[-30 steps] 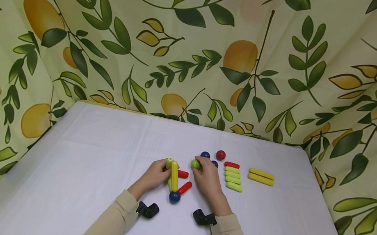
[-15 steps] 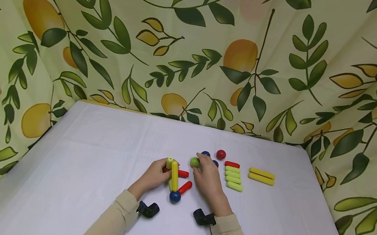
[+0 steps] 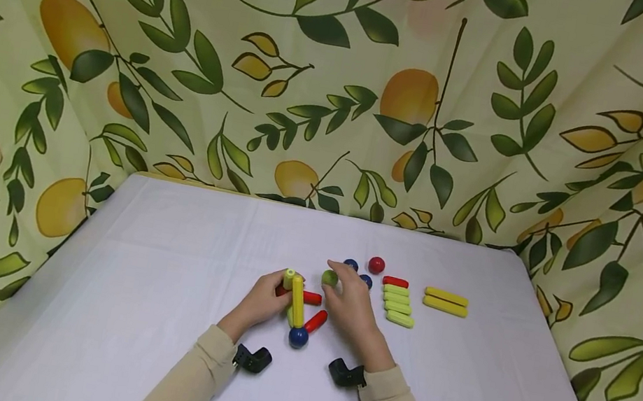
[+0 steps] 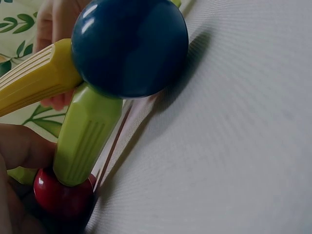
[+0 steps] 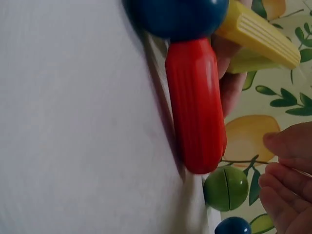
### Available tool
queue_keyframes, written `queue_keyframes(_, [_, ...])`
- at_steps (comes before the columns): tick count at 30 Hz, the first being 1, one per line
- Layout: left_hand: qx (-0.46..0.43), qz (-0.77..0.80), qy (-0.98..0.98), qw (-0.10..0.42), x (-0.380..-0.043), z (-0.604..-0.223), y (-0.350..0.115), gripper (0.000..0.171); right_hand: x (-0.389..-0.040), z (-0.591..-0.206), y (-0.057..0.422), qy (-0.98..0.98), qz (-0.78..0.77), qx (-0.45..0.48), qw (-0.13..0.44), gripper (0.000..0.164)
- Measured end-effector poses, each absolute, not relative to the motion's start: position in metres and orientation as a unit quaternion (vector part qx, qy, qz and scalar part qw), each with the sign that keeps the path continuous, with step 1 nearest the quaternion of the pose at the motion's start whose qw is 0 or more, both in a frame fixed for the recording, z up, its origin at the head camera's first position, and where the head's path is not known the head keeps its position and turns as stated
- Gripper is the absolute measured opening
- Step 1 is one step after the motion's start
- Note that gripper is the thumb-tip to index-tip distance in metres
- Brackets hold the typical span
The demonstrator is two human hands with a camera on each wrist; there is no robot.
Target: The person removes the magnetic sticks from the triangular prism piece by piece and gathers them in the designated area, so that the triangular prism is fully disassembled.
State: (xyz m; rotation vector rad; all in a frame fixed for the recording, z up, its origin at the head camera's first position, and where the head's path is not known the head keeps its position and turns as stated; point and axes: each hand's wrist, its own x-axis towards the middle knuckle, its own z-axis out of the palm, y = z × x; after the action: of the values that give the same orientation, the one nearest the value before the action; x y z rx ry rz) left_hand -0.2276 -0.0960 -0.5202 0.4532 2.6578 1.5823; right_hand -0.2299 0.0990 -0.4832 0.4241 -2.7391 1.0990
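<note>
My left hand [image 3: 263, 300] grips a ball-and-rod toy structure at its far left corner, around a red ball [image 4: 63, 195]. A blue ball [image 3: 298, 337] forms the near corner, joined to a leaning yellow rod [image 3: 297, 301], a light green rod [image 4: 87, 136] and a red rod [image 5: 195, 107]. One light green rod [image 3: 289, 279] points upward beside the left fingers, and another red rod [image 3: 311, 297] extends right. My right hand [image 3: 351, 308] has its thumb and index finger spread around a green ball [image 3: 330, 278]. In the right wrist view, a gap separates the fingers from that ball.
Behind the right hand lie two loose blue balls [image 3: 351, 265] and a red ball [image 3: 376, 265]. Further right are a loose red rod [image 3: 395, 281], several light green rods [image 3: 397, 298] and two yellow rods [image 3: 446, 301]. A leaf-patterned curtain surrounds the white table [image 3: 177, 226].
The right thumb and index finger have spread away from the green ball, which sits slightly further left. The left hand and the structure have stayed almost still.
</note>
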Motion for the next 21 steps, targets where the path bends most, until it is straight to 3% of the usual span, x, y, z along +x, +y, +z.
queue_keyframes(13, [0.145, 0.502, 0.853, 0.011, -0.225, -0.519, -0.097, 0.024, -0.236, -0.482, 0.082, -0.831, 0.505, 0.232, -0.029, 0.038])
queue_keyframes(21, [0.154, 0.497, 0.854, 0.006, -0.226, -0.519, -0.099, 0.032, -0.235, -0.473, 0.072, -0.8, 0.53, 0.274, -0.062, 0.038])
